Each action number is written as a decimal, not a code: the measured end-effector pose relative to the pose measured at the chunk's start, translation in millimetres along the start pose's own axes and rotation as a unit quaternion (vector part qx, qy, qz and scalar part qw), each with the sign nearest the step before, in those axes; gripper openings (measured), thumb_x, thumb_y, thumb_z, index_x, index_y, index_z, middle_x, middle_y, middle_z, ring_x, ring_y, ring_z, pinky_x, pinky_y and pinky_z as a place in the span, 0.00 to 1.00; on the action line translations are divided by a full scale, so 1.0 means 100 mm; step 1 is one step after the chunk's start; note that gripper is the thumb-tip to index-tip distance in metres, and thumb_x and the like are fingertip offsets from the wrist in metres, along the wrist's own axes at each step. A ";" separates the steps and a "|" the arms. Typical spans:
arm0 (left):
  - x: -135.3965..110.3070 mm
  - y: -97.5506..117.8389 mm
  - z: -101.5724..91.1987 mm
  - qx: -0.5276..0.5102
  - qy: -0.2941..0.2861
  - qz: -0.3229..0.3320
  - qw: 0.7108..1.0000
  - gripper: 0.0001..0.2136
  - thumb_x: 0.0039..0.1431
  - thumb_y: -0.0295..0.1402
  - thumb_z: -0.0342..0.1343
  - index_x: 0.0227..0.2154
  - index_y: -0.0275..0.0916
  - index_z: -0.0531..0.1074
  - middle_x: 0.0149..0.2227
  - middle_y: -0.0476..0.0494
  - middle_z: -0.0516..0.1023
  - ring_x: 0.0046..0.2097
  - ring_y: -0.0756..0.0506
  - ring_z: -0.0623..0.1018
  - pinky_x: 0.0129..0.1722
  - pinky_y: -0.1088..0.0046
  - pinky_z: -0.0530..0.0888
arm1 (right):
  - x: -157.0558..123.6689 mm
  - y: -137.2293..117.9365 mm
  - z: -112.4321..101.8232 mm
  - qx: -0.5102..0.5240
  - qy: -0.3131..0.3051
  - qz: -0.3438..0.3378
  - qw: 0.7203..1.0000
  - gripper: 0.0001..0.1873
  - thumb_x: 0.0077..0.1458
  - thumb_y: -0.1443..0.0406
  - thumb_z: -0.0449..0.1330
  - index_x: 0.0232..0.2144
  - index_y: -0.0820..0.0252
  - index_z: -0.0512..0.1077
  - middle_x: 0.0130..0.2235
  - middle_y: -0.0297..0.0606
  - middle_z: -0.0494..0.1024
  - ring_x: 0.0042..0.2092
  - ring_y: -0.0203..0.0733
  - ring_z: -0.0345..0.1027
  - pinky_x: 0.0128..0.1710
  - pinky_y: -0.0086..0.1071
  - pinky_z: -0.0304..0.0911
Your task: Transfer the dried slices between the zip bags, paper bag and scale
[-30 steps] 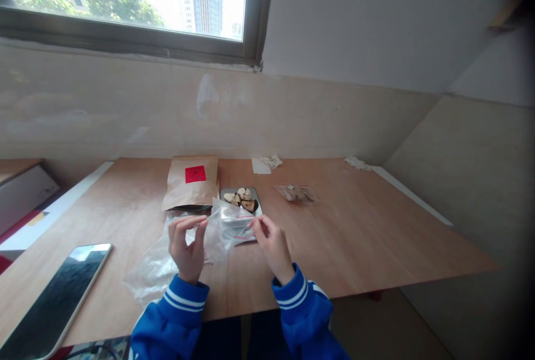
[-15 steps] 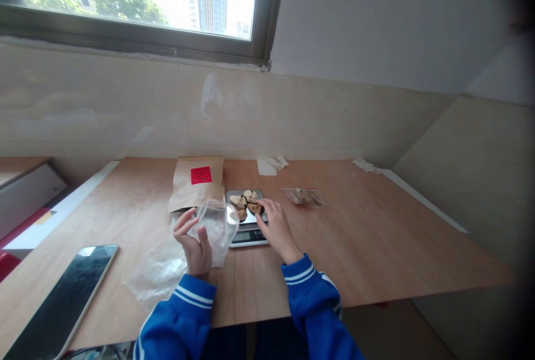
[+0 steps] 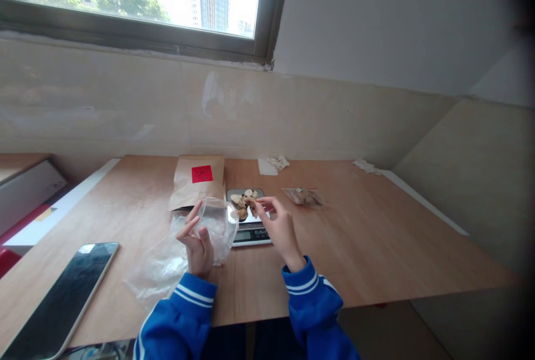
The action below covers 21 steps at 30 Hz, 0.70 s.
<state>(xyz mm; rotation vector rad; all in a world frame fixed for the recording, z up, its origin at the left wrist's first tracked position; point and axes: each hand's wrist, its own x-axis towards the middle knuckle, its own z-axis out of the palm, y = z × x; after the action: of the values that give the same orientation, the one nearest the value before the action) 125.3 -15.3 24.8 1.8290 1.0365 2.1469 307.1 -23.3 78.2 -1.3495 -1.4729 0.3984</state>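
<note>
My left hand (image 3: 195,243) holds a small clear plastic bag (image 3: 217,225) with its mouth spread toward the right. My right hand (image 3: 279,226) is raised beside it, its fingertips pinched on a dried brown slice (image 3: 252,203). Just behind sits a small digital scale (image 3: 249,227) with several more dried slices (image 3: 242,202) piled on its metal platform. Both sleeves are blue with white stripes.
A brown paper pouch (image 3: 198,181) with a red label lies behind the scale. A filled clear bag (image 3: 304,196) lies to the right, crumpled tissue (image 3: 276,163) near the wall. A pile of clear plastic (image 3: 156,271) and a tablet (image 3: 56,298) lie at the left on the wooden table (image 3: 376,237).
My right hand let go of the bag, reached onto the scale and has lifted a slice off it. My left hand keeps the bag held open.
</note>
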 end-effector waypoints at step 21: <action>-0.06 -0.06 -0.01 -0.070 -0.028 0.047 0.996 0.12 0.61 0.35 0.49 0.46 0.48 0.56 0.58 0.40 0.66 0.58 0.40 0.68 0.51 0.44 0.67 | -0.15 0.26 0.38 -0.200 -0.130 -0.140 0.961 0.12 0.58 0.67 0.54 0.44 0.57 0.70 0.44 0.40 0.75 0.46 0.48 0.63 0.46 0.41 0.59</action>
<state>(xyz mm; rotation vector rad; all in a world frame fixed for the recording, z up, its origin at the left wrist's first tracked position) 124.3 -14.1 16.6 1.8942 0.7832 2.1462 285.8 -13.5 35.1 -1.4060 -2.0152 0.0968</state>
